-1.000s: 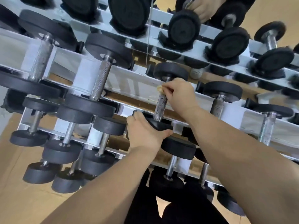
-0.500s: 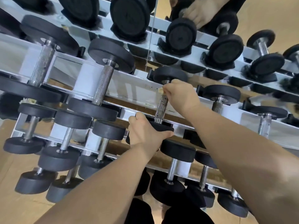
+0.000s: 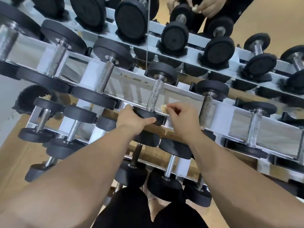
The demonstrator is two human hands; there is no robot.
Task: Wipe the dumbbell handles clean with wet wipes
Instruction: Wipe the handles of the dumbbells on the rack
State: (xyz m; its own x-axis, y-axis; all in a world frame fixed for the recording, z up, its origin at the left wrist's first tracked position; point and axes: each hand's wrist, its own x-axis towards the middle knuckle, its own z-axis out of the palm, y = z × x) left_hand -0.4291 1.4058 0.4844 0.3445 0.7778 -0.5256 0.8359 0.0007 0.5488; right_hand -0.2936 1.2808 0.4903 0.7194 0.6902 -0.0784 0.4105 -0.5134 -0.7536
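Note:
A dumbbell with a knurled steel handle (image 3: 154, 94) and black end weights lies on the middle shelf of the rack. My left hand (image 3: 131, 120) grips its near black weight (image 3: 148, 116) from the left. My right hand (image 3: 182, 119) is just right of the handle's lower end, off the steel, and pinches a small crumpled, yellowed wipe (image 3: 164, 107) between its fingertips. The handle's full length shows bare.
The steel rack (image 3: 181, 94) carries rows of black dumbbells on three shelves; neighbours lie at left (image 3: 105, 78) and right (image 3: 206, 104). A mirror behind shows the rack and my hands reflected (image 3: 204, 5). A black bin (image 3: 31, 97) with used wipes stands at left on the wooden floor.
My right hand has come off the handle's upper part, moving down and to the right with the wipe. My left hand stays on the near weight.

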